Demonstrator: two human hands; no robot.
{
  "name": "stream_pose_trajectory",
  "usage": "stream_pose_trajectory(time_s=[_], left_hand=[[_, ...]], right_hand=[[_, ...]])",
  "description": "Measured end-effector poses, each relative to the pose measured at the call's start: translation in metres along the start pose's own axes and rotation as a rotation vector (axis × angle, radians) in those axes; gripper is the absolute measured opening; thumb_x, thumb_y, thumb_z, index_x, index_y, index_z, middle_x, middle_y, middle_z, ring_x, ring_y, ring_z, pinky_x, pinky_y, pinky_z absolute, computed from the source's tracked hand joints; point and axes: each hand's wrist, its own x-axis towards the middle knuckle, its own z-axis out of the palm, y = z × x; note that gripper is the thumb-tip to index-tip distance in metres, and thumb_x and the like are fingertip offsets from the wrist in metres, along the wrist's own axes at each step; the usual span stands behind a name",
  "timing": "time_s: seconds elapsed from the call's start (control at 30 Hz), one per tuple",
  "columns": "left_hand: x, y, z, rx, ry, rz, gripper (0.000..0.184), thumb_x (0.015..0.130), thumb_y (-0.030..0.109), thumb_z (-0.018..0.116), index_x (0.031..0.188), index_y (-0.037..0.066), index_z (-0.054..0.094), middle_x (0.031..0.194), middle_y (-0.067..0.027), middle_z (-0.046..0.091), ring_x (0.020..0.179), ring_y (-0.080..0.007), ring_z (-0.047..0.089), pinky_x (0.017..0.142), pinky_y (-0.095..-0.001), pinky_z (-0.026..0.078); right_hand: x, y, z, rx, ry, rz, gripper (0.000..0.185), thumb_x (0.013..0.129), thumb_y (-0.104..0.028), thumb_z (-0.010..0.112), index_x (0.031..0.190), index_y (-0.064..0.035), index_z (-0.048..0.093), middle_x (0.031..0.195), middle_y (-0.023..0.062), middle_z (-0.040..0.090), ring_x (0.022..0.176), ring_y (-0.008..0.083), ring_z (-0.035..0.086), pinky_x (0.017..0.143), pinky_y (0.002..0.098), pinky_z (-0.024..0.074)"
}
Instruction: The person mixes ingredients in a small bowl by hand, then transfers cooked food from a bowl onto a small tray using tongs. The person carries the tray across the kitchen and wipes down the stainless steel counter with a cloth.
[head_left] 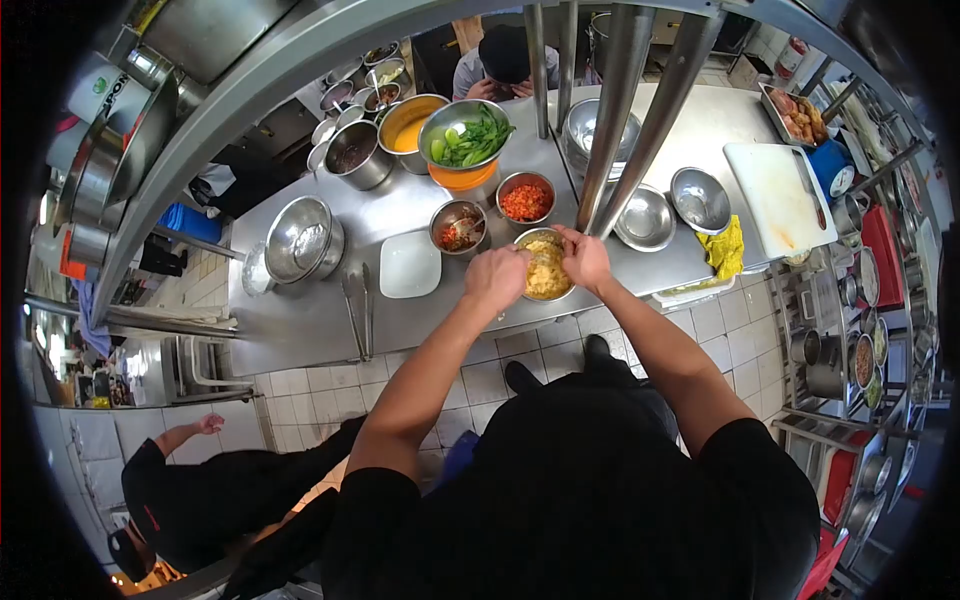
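Observation:
Near the front edge of the steel table, a metal bowl (549,298) holds a chunky, wet yellow food (547,276). My right hand (586,262) is closed on the bowl's right rim, thumb toward the inside. My left hand (498,280) is closed at the left rim, its fingertips over the food; whatever it grips is hidden. Just behind stands a bowl of chopped red food (526,203). Left of it is a bowl with red and brown food (459,233). A white square plate (410,265) lies further left.
Tongs (358,310) lie at the table's front edge. Steel posts (625,120) rise just behind my right hand. Metal bowls (645,219), a yellow cloth (722,248) and a cutting board (780,200) with a knife are rightward. Co-workers are opposite (505,65) and behind-left (200,490).

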Motion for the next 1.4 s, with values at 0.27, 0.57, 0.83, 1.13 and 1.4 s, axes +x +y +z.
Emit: stream_pose_trajectory(time_s=[0.27, 0.57, 0.83, 1.13, 1.4], left_hand=[[-0.001, 0.005, 0.028, 0.067, 0.062, 0.002, 0.018, 0.076, 0.011, 0.047, 0.091, 0.006, 0.055, 0.089, -0.0123, 0.059, 0.081, -0.0308, 0.061, 0.067, -0.0413, 0.049], [0.032, 0.005, 0.050, 0.323, 0.072, 0.070, 0.017, 0.075, 0.013, 0.050, 0.088, 0.009, 0.061, 0.086, -0.0062, 0.061, 0.081, -0.0239, 0.062, 0.066, -0.0372, 0.051], [0.018, 0.029, 0.038, -0.170, -0.024, -0.629, 0.022, 0.067, 0.014, 0.060, 0.085, 0.004, 0.066, 0.091, -0.0148, 0.064, 0.086, -0.0297, 0.062, 0.072, -0.0390, 0.051], [-0.002, 0.039, 0.016, -0.160, 0.003, -0.529, 0.015, 0.068, 0.012, 0.057, 0.078, 0.005, 0.066, 0.085, -0.0149, 0.064, 0.082, -0.0304, 0.063, 0.069, -0.0397, 0.051], [0.022, 0.008, 0.059, 0.044, 0.034, -0.372, 0.016, 0.070, 0.014, 0.054, 0.083, 0.011, 0.064, 0.081, -0.0119, 0.064, 0.077, -0.0285, 0.063, 0.064, -0.0418, 0.051]], right_hand=[[0.002, 0.011, 0.001, 0.163, -0.023, 0.026, 0.034, 0.080, -0.012, 0.044, 0.108, -0.0184, 0.061, 0.084, 0.0215, 0.060, 0.079, 0.0363, 0.059, 0.073, 0.0414, 0.0477], [0.006, 0.010, -0.008, 0.054, -0.151, -0.041, 0.032, 0.083, -0.012, 0.046, 0.110, -0.0178, 0.060, 0.081, 0.0218, 0.059, 0.073, 0.0371, 0.059, 0.067, 0.0404, 0.0476], [0.004, 0.010, 0.007, 0.100, -0.001, -0.133, 0.037, 0.078, -0.010, 0.047, 0.111, -0.0172, 0.060, 0.082, 0.0216, 0.060, 0.069, 0.0336, 0.062, 0.065, 0.0402, 0.0486], [0.004, 0.006, 0.005, 0.116, -0.059, -0.126, 0.034, 0.080, -0.010, 0.045, 0.111, -0.0143, 0.060, 0.080, 0.0216, 0.061, 0.075, 0.0346, 0.062, 0.067, 0.0408, 0.0478], [0.006, 0.009, 0.000, 0.021, -0.075, -0.070, 0.032, 0.081, -0.013, 0.047, 0.109, -0.0164, 0.061, 0.084, 0.0191, 0.062, 0.078, 0.0337, 0.062, 0.069, 0.0402, 0.0482]])
